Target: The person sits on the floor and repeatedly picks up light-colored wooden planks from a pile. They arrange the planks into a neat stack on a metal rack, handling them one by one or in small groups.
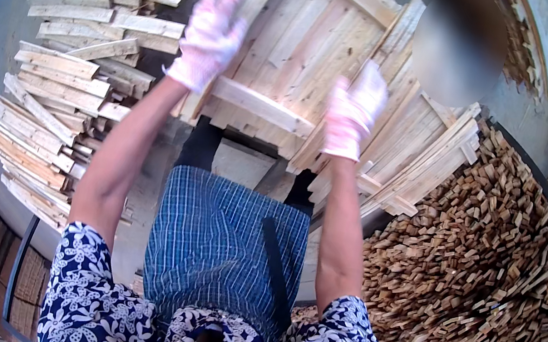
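A wooden panel (308, 53) of pale boards nailed to battens is held up in front of the body, tilted, its near edge above the blue checked apron (219, 241). The left hand (210, 41), gloved, is wrapped shut around the left batten; the right hand (353, 115), also gloved, is closed over the right batten near the panel's near edge. More panels (428, 160) of the same kind lie just behind and to the right, partly under the held one. A stack of loose slats (74, 65) lies to the left, a heap of small blocks (481, 278) to the right.

To handle the panel well, both grips are best kept on the battens rather than the thin boards, with the weight shared evenly so it does not twist. Fingers should be kept out from between the held panel and those beneath.
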`<action>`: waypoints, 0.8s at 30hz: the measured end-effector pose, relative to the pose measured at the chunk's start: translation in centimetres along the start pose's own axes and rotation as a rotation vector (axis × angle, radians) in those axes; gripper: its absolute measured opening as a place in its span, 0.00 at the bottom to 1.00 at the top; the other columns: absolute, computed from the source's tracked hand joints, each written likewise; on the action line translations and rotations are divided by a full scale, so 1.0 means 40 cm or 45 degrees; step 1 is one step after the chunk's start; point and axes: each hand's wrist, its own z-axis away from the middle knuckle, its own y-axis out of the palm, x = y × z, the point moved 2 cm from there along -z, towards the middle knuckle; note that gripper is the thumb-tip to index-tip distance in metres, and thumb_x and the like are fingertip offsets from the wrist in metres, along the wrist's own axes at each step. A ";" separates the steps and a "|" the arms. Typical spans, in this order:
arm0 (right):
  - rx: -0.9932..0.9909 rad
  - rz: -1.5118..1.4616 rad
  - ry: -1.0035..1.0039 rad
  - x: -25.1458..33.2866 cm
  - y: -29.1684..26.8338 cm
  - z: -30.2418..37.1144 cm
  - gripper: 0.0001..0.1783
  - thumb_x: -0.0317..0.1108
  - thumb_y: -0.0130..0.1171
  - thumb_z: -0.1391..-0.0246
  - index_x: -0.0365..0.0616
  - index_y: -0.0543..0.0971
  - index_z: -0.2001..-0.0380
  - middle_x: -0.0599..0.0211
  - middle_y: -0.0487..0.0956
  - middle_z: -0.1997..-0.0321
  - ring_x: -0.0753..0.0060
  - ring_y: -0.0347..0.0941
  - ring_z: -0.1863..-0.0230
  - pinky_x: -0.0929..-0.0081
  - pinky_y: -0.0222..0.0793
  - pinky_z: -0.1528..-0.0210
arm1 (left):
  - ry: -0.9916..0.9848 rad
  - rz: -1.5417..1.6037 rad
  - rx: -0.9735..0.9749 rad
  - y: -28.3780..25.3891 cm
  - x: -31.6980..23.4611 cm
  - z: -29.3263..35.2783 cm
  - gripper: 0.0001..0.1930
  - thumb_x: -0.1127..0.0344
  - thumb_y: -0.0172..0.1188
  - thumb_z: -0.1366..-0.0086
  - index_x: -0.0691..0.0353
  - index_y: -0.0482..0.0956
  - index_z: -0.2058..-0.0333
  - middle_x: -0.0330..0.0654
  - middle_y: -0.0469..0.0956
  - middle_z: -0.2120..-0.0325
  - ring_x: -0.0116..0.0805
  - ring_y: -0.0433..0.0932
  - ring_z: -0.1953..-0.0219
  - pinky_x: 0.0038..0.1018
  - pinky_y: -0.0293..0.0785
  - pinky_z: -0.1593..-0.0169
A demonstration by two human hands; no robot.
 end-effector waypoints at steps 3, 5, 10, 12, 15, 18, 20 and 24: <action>0.122 0.131 0.542 -0.244 -0.091 0.022 0.45 0.49 0.60 0.40 0.48 0.55 0.26 0.37 0.62 0.32 0.37 0.58 0.29 0.48 0.56 0.29 | 0.140 0.335 0.271 0.140 -0.207 0.090 0.31 0.64 0.61 0.38 0.55 0.68 0.35 0.62 0.73 0.48 0.61 0.72 0.45 0.46 0.69 0.39; 0.328 -0.014 0.778 -0.358 -0.067 0.058 0.48 0.53 0.59 0.39 0.48 0.49 0.24 0.33 0.59 0.31 0.36 0.56 0.28 0.48 0.55 0.29 | 0.000 0.203 0.431 0.273 -0.357 0.148 0.37 0.61 0.61 0.38 0.51 0.60 0.31 0.65 0.72 0.48 0.62 0.74 0.47 0.47 0.71 0.41; 0.258 -0.456 0.412 -0.541 -0.084 0.059 0.43 0.46 0.55 0.34 0.48 0.48 0.24 0.41 0.61 0.29 0.42 0.59 0.28 0.56 0.57 0.29 | -0.583 0.286 0.824 0.464 -0.501 0.162 0.49 0.60 0.64 0.38 0.57 0.43 0.25 0.62 0.57 0.31 0.57 0.60 0.30 0.41 0.57 0.29; 0.215 -0.436 0.413 -0.526 -0.115 0.043 0.41 0.42 0.54 0.33 0.47 0.50 0.24 0.44 0.63 0.29 0.46 0.62 0.30 0.57 0.58 0.30 | -0.481 0.485 0.611 0.504 -0.424 0.200 0.48 0.60 0.64 0.38 0.56 0.44 0.25 0.61 0.57 0.31 0.58 0.58 0.29 0.41 0.56 0.28; 0.230 -0.554 0.660 -0.452 -0.161 0.058 0.41 0.39 0.55 0.34 0.46 0.51 0.24 0.46 0.64 0.29 0.55 0.71 0.39 0.60 0.69 0.38 | -0.317 0.590 0.498 0.418 -0.384 0.170 0.46 0.65 0.63 0.38 0.59 0.47 0.26 0.58 0.56 0.30 0.52 0.57 0.28 0.38 0.53 0.26; 0.286 -0.304 0.435 -0.315 -0.130 0.095 0.47 0.44 0.59 0.38 0.46 0.47 0.24 0.39 0.68 0.43 0.36 0.71 0.44 0.47 0.69 0.40 | -0.227 0.674 0.329 0.310 -0.351 0.162 0.45 0.70 0.63 0.40 0.63 0.49 0.27 0.55 0.57 0.30 0.45 0.55 0.27 0.34 0.49 0.25; 0.463 0.231 0.529 -0.236 -0.084 0.094 0.49 0.46 0.61 0.41 0.50 0.47 0.24 0.42 0.66 0.42 0.35 0.71 0.44 0.45 0.69 0.41 | -0.177 0.650 0.217 0.257 -0.345 0.144 0.44 0.71 0.62 0.40 0.67 0.50 0.28 0.55 0.59 0.31 0.44 0.57 0.27 0.34 0.51 0.26; 0.289 0.029 0.612 -0.301 -0.070 0.114 0.48 0.44 0.62 0.43 0.56 0.49 0.24 0.45 0.65 0.43 0.39 0.70 0.45 0.44 0.69 0.41 | -0.162 0.753 0.270 0.225 -0.396 0.168 0.44 0.74 0.62 0.39 0.66 0.48 0.27 0.53 0.56 0.29 0.42 0.51 0.25 0.33 0.46 0.25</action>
